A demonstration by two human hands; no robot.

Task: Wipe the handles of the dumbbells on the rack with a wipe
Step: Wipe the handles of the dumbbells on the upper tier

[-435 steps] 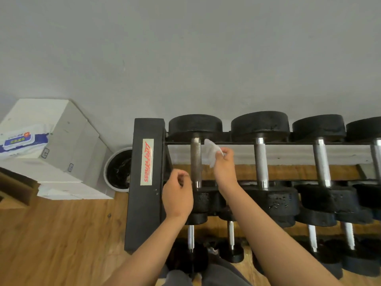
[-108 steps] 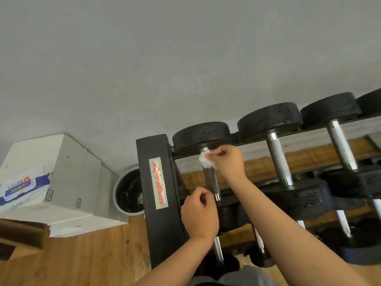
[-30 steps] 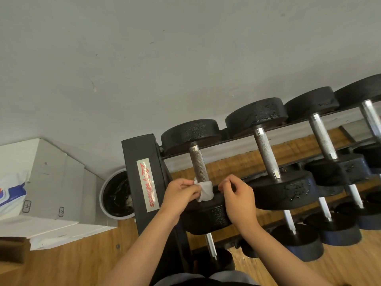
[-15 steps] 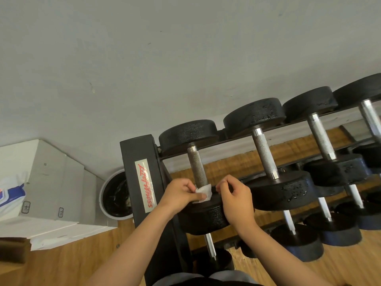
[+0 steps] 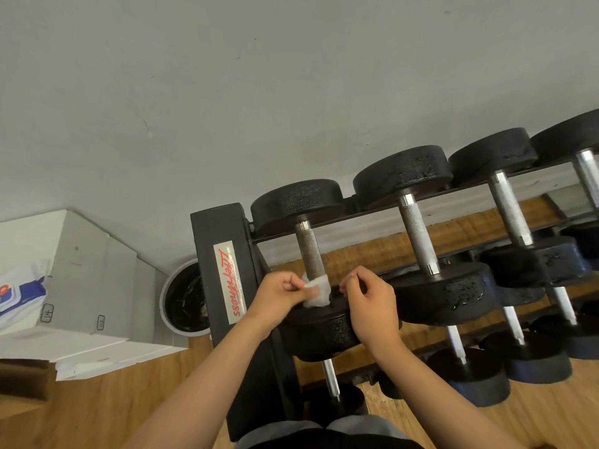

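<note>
We pinch the wipe [image 5: 319,291] in our left hand [image 5: 278,293] at the first handle [image 5: 310,251], centre frame. Our right hand [image 5: 369,299] is curled and empty, and the other handles [image 5: 418,234] look undone.

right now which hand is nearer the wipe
Left. The left hand pinches the wipe on the handle; the right hand is just to its right, not touching.
</note>
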